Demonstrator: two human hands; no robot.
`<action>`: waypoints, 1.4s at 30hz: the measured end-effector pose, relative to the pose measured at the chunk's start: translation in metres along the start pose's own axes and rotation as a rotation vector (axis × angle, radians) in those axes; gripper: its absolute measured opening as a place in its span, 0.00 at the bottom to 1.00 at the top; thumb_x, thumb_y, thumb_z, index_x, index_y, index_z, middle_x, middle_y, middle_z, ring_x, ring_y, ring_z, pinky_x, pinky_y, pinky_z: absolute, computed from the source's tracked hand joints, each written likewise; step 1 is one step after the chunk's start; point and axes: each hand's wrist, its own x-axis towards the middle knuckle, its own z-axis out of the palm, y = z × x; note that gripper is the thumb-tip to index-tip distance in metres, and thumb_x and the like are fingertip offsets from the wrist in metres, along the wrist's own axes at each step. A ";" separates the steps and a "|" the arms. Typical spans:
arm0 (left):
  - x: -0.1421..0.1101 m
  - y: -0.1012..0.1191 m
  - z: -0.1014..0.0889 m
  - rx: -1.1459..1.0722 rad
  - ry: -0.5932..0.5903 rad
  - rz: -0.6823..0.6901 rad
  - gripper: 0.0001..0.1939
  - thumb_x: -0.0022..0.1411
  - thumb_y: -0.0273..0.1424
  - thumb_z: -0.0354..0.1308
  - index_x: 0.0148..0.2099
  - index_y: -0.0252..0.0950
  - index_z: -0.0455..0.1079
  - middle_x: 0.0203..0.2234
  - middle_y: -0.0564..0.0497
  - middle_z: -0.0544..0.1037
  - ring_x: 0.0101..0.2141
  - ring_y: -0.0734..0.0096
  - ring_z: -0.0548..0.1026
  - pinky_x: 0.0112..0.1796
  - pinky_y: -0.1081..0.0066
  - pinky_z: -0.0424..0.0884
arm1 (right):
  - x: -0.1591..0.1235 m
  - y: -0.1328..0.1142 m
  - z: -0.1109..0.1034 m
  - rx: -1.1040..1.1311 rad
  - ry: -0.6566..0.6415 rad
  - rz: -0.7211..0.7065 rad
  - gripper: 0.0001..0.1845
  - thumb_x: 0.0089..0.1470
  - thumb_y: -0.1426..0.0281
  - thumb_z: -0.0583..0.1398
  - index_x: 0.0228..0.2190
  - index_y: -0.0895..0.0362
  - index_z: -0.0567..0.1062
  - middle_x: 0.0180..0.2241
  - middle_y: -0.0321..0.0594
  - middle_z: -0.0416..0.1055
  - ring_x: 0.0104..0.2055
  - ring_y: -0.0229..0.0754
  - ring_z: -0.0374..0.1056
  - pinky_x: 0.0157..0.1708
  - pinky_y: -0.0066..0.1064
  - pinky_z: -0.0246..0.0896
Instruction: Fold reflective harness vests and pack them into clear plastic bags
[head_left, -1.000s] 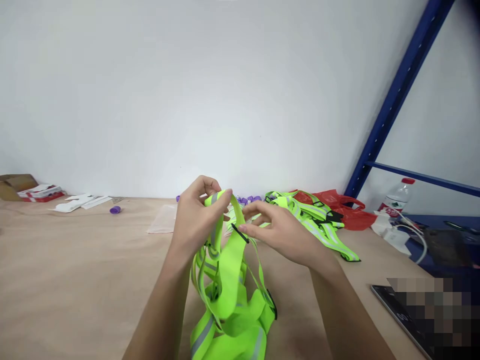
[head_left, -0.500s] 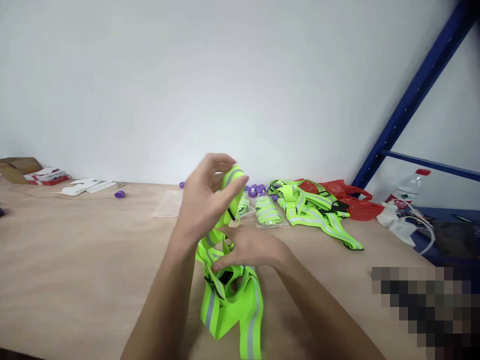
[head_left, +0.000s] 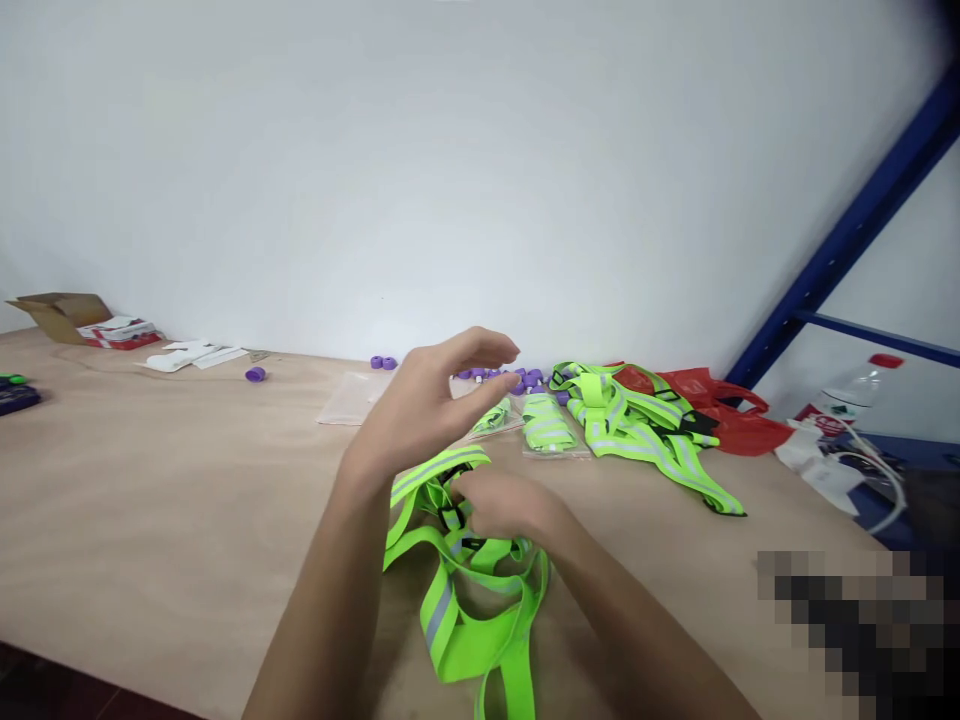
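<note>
A neon-green reflective strap vest [head_left: 471, 645] with silver stripes and black buckles lies in a loose tangle on the table in front of me. My left hand [head_left: 427, 405] is raised above it, thumb and fingers apart, with nothing between them. Down in the tangle, my right hand [head_left: 510, 505] has its fingers closed on the straps by a black buckle; its fingertips are partly hidden. Beyond the hands lie a folded reflective vest in a clear bag [head_left: 547, 425] and another bagged one [head_left: 493, 417], partly behind my left hand.
More loose green straps [head_left: 637, 430] and a red plastic bag [head_left: 739, 410] lie at the back right, near a bottle [head_left: 855, 390] and a blue metal frame [head_left: 832, 260]. Several purple caps [head_left: 529, 380] lie by the wall. An opened cardboard box [head_left: 56, 315] stands far left.
My left hand has let go of the strap it held up, and that strap has dropped onto the pile. My right hand stays low at the straps. The view has shifted slightly left.
</note>
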 end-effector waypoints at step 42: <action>0.001 0.014 0.029 -0.061 0.216 -0.102 0.12 0.67 0.39 0.54 0.36 0.37 0.71 0.25 0.53 0.75 0.26 0.70 0.73 0.25 0.74 0.65 | -0.053 0.010 -0.088 0.737 1.155 -0.146 0.19 0.55 0.61 0.65 0.45 0.54 0.69 0.40 0.40 0.77 0.42 0.45 0.74 0.43 0.35 0.69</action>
